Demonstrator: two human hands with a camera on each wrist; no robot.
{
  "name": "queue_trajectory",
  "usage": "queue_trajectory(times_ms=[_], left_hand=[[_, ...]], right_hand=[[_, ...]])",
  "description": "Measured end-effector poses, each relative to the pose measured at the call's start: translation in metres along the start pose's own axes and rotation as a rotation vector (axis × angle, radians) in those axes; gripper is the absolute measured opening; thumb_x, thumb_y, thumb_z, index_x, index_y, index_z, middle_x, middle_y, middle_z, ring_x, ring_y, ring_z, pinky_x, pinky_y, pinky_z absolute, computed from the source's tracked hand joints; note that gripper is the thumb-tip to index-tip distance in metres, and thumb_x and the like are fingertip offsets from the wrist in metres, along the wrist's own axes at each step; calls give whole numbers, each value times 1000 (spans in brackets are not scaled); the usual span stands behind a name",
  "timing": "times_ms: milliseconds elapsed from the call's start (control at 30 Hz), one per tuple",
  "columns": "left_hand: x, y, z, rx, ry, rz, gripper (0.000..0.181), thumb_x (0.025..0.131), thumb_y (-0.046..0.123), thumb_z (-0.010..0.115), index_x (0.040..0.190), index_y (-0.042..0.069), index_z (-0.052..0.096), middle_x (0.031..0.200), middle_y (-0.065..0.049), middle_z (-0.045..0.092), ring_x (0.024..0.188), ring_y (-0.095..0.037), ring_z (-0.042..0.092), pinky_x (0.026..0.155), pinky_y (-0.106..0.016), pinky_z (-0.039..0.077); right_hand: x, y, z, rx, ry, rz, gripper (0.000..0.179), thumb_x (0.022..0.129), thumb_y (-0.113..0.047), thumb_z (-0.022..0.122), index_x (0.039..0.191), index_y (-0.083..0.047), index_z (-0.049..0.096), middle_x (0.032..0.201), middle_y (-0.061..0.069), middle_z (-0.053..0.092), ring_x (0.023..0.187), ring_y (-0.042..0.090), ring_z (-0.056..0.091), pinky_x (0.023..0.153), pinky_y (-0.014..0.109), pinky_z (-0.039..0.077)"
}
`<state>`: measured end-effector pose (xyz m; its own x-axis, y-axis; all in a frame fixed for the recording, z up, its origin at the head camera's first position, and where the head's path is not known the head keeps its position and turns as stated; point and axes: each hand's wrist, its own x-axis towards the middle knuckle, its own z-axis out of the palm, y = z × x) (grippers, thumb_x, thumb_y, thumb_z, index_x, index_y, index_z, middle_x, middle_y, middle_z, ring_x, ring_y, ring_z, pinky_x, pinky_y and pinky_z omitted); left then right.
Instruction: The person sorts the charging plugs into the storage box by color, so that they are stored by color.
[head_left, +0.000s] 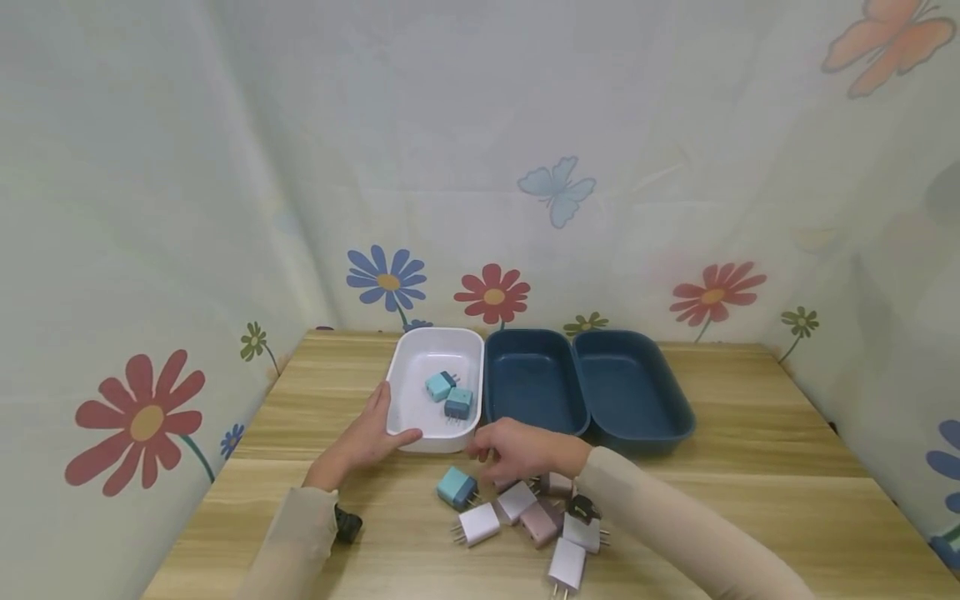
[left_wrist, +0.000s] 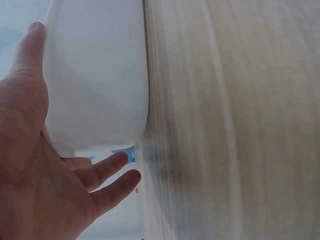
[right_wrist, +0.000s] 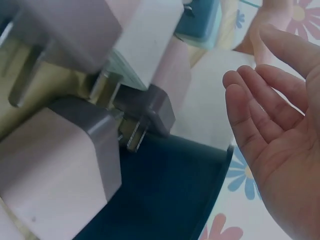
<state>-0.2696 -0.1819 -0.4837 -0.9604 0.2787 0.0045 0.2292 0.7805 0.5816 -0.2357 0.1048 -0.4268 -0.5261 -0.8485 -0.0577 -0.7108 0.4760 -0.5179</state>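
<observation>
My left hand (head_left: 371, 433) rests at the near left corner of a white bin (head_left: 397, 383). Its thumb lies along the front edge, its fingers along the left side. The left wrist view shows the fingers (left_wrist: 102, 172) straight and spread. Inside the bin are two teal charger plugs (head_left: 459, 402). My right hand (head_left: 517, 450), loosely curled and holding nothing, hovers near the bin's front right corner. Under and beside it lies a pile of charger plugs: white ones (head_left: 567, 563), pink ones (head_left: 540, 523) and a teal one (head_left: 456, 487).
Two dark blue bins (head_left: 536, 375) stand in a row to the right of the white one. A small black plug (head_left: 582, 507) lies among the pile. Behind the wooden table (head_left: 757, 417) hangs a flowered cloth (head_left: 637, 208).
</observation>
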Motion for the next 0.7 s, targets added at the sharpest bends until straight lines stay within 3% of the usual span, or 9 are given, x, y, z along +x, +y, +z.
queue_trajectory(times_ms=[300, 500, 700], left_hand=[[-2, 1, -1, 1, 10, 7, 109, 84, 49, 66, 147, -6, -4, 153, -26, -1, 137, -44, 15, 107, -53, 23], [-3, 1, -2, -5, 8, 20, 109, 84, 47, 67, 147, -6, -4, 153, -26, 0, 137, -44, 18, 107, -52, 24], [-3, 2, -3, -4, 5, 16, 109, 84, 49, 66, 147, -6, -4, 153, -26, 0, 137, -44, 18, 106, -53, 25]], right_hand=[[2, -2, 11, -66, -64, -22, 41, 85, -15, 71, 125, -11, 61, 116, -4, 62, 97, 5, 60, 76, 13, 46], [6, -1, 18, -202, -76, -71, 43, 86, -19, 71, 127, -11, 60, 124, -4, 59, 109, 4, 54, 89, 18, 44], [10, -3, 20, -232, -106, -100, 46, 88, -21, 68, 131, -10, 56, 131, -2, 55, 120, 7, 48, 96, 21, 39]])
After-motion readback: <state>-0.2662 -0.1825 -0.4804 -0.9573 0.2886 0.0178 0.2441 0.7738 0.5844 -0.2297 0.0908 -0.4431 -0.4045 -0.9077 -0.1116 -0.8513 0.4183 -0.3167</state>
